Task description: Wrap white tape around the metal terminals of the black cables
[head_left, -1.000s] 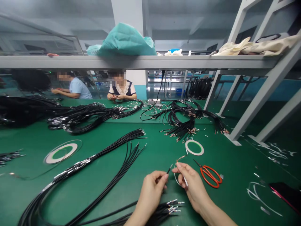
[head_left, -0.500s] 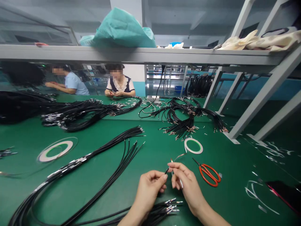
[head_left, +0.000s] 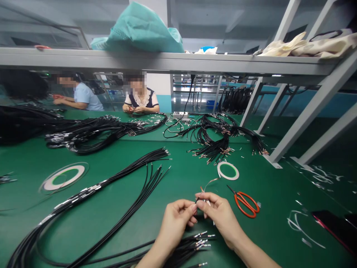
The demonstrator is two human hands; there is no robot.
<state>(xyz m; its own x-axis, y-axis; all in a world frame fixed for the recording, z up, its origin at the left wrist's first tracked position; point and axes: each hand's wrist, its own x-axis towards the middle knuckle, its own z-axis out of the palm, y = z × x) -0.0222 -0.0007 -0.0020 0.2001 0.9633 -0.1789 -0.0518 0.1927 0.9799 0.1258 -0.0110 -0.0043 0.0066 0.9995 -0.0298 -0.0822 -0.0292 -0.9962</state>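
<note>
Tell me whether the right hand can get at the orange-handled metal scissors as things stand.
Probably yes: the orange-handled metal scissors lie just beside the right hand on bare green mat, nothing between, though its grip is busy pinching the thin black wire.

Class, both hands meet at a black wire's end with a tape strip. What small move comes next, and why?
Probably the right hand winds the tape strip round the wire end pinched in the left hand: the strip leads from the roll to the fingertips, and the scissors lie untouched.

Head-worn view, forward and down, close over green table (head_left: 195, 175).
</note>
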